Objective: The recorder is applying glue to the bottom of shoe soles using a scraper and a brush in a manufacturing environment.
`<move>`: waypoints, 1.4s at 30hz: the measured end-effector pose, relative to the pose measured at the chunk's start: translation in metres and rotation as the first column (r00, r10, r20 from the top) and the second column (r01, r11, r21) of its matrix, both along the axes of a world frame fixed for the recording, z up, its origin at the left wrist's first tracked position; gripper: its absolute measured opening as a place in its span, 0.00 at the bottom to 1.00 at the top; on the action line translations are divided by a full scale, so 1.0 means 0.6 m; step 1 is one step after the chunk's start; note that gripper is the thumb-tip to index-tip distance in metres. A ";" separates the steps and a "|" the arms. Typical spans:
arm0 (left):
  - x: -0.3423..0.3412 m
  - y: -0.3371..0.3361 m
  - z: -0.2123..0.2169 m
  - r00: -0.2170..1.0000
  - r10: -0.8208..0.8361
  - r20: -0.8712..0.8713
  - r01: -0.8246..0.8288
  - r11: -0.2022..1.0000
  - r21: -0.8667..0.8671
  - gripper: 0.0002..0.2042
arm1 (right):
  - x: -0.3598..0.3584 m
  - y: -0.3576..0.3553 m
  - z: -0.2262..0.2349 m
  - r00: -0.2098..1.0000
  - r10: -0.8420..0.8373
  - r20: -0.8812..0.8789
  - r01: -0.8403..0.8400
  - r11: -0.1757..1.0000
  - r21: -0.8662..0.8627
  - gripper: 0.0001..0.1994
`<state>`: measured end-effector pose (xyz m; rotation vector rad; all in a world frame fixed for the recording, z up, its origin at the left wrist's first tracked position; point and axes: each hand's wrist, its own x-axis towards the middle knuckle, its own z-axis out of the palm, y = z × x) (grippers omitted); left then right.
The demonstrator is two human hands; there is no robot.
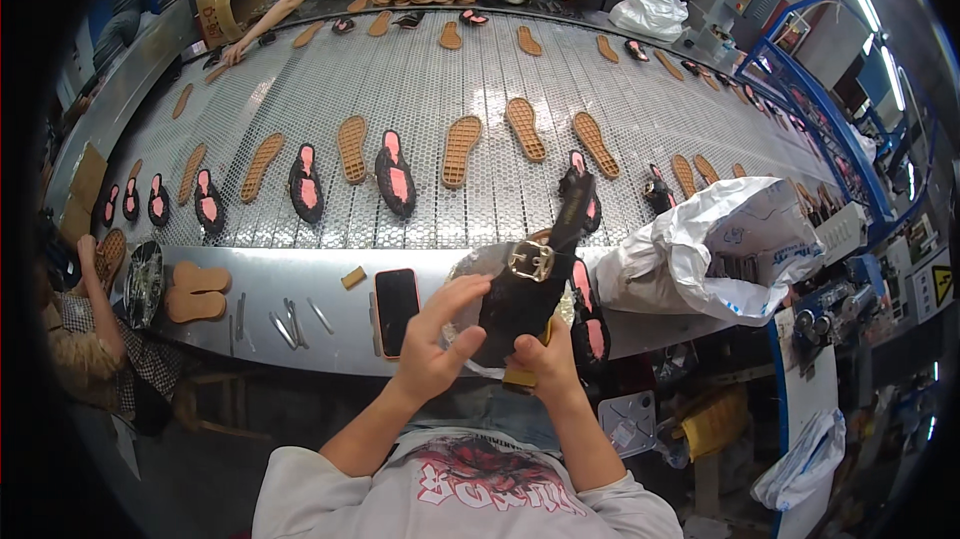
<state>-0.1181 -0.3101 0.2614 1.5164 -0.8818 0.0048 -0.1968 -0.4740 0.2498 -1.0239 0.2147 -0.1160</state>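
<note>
While right hand (pixel 552 359) is pinching a yellow block (pixel 520 377) by the buckled shoe (pixel 515 314), left hand (pixel 428 351) is curving half-open, probably for steadying; contact unclear.

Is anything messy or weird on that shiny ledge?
The phone near the left hand looks a bit out of place, sharing the metal ledge with shoe soles. Left of it, thin metal strips lie scattered at different angles. I see no spill.

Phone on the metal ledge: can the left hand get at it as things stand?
Probably yes: the phone lies right beside the left hand, most of its screen uncovered, and nothing else appears to block the way.
</note>
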 end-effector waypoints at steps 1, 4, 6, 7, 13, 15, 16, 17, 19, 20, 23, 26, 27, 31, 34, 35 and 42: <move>-0.006 -0.003 -0.008 1.000 -0.004 -0.029 0.005 1.000 0.019 0.28 | -0.001 0.001 -0.004 1.000 -0.007 -0.022 0.007 1.000 -0.015 0.29; -0.016 -0.009 -0.022 0.976 -0.079 -0.203 0.039 0.981 -0.191 0.28 | -0.002 0.006 -0.014 1.000 -0.020 0.019 0.023 0.977 -0.213 0.32; -0.016 -0.008 -0.026 0.954 -0.139 -0.265 0.085 0.975 -0.204 0.30 | -0.004 0.010 -0.018 1.000 -0.003 0.030 0.008 0.980 -0.197 0.33; -0.015 -0.005 -0.027 0.952 -0.140 -0.271 0.085 0.975 -0.204 0.30 | -0.006 0.012 -0.019 1.000 -0.002 -0.027 -0.004 0.979 -0.205 0.34; -0.005 0.010 -0.028 0.968 -0.145 -0.205 0.108 0.977 -0.183 0.21 | -0.012 0.023 -0.032 0.999 -0.041 -0.019 0.037 0.984 -0.177 0.34; 0.001 0.012 -0.024 0.973 -0.028 -0.228 -0.002 0.992 -0.128 0.16 | -0.012 0.022 -0.039 1.000 0.013 -0.015 -0.015 0.991 -0.136 0.36; 0.009 0.008 -0.022 0.989 0.041 -0.142 -0.065 0.984 -0.167 0.15 | -0.012 0.020 -0.043 0.997 0.070 -0.042 -0.074 0.991 -0.111 0.37; 0.016 0.007 -0.018 0.989 0.036 -0.146 -0.059 0.986 -0.156 0.15 | -0.012 0.018 -0.047 0.997 0.075 -0.025 -0.078 0.991 -0.108 0.37; 0.023 0.006 -0.006 0.973 -0.027 -0.231 -0.050 0.946 -0.322 0.17 | -0.013 0.016 -0.054 0.978 0.208 -0.018 -0.208 0.977 -0.039 0.42; 0.035 0.016 0.003 0.988 -0.045 -0.151 0.015 0.981 -0.194 0.21 | -0.014 0.017 -0.056 0.977 0.211 -0.026 -0.212 0.977 -0.037 0.42; 0.049 0.039 0.029 0.967 -0.149 -0.206 0.165 0.984 0.065 0.21 | -0.018 0.019 -0.059 0.966 0.259 0.000 -0.259 0.965 0.035 0.44; 0.067 0.047 0.044 0.959 -0.205 -0.195 0.245 0.947 0.206 0.19 | -0.022 0.020 -0.059 0.980 0.196 0.029 -0.198 0.968 0.152 0.43; 0.072 0.047 0.045 0.943 -0.258 -0.211 0.307 0.919 0.246 0.17 | -0.023 0.020 -0.059 0.988 0.155 -0.027 -0.151 0.981 0.126 0.42; 0.094 0.044 0.050 0.909 -0.374 -0.182 0.412 0.871 0.268 0.16 | -0.023 0.011 -0.060 0.983 0.168 -0.073 -0.156 0.978 0.139 0.43; 0.094 0.039 0.053 0.908 -0.351 -0.230 0.407 0.868 0.284 0.17 | -0.023 0.004 -0.064 0.969 0.240 -0.052 -0.227 0.957 0.182 0.42; 0.092 0.038 0.056 0.893 -0.339 -0.295 0.427 0.845 0.322 0.17 | -0.024 0.003 -0.065 0.967 0.249 -0.056 -0.235 0.955 0.181 0.42; 0.073 0.037 0.067 0.977 -0.158 -0.143 0.211 0.818 0.535 0.16 | -0.027 -0.002 -0.067 0.964 0.261 -0.060 -0.253 0.961 0.111 0.43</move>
